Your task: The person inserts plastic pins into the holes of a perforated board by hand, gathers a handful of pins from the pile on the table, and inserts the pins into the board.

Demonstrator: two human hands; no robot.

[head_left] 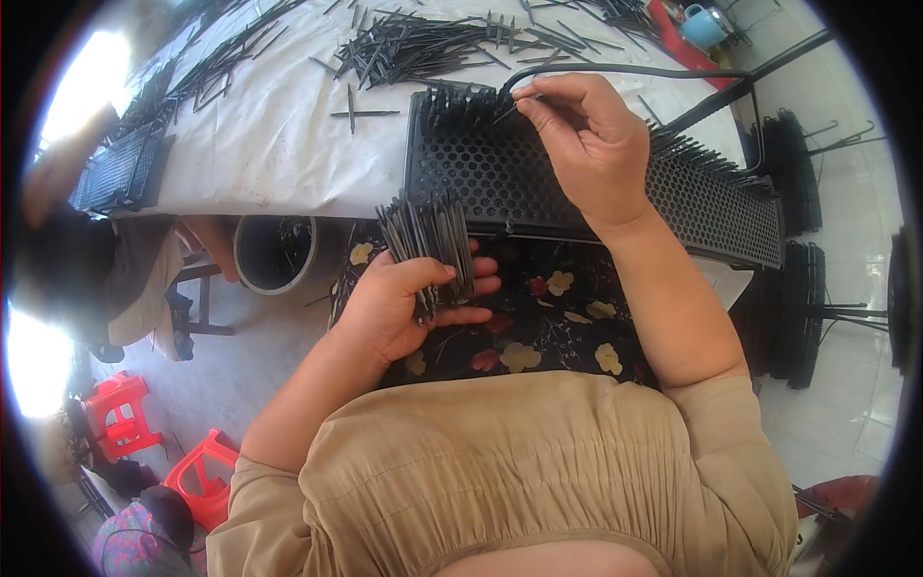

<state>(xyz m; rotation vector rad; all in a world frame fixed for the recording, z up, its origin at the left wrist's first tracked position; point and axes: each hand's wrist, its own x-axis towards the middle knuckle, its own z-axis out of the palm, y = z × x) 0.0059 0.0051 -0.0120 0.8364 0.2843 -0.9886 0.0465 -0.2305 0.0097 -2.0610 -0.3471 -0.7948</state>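
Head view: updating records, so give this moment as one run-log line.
left hand: holding dark bundle; right hand: seemingly pinching a stick over perforated rack; loose pile: on table

Left hand [402, 300] cupping, right hand [598, 144] pinching

Left forearm [312, 380] is angling forward and inward; left thumb [431, 271] is pointing inward, other fingers [486, 286] are extending past it, spreading slightly. Right forearm [673, 293] is slanting forward and inward, reaching farther out; right thumb [552, 123] and index finger [569, 87] are closing tip to tip.
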